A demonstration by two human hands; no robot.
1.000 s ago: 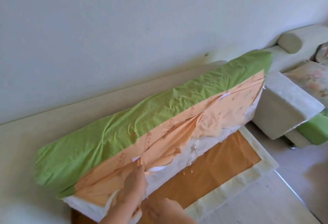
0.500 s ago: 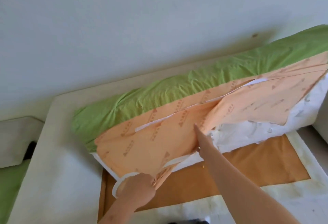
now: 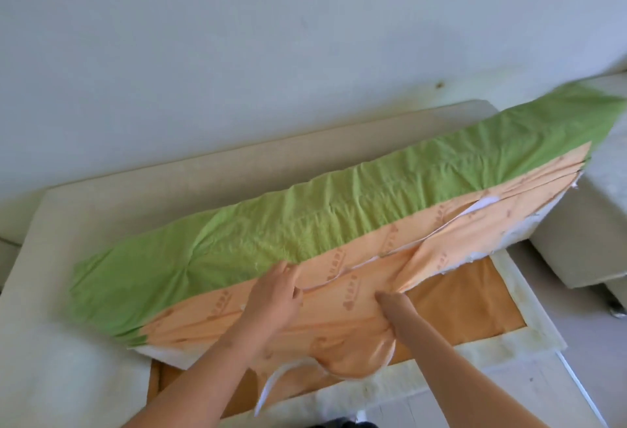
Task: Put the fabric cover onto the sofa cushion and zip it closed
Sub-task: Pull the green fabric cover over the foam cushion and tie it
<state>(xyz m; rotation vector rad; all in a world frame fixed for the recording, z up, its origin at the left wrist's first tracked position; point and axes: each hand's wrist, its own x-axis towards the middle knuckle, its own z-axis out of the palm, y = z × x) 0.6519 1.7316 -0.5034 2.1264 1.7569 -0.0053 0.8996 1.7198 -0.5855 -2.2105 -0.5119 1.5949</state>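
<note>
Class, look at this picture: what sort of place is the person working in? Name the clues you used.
Probably a living room at home: a bare sofa frame against a plain wall, and a long sofa cushion being fitted with a fabric cover.

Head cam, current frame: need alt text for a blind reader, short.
Two bare hands work a green and orange cover over a long white cushion stood on edge on a bare sofa frame. The left hand pinches the cover at the open zip; the right hand is pushed under a loose orange flap.
</note>
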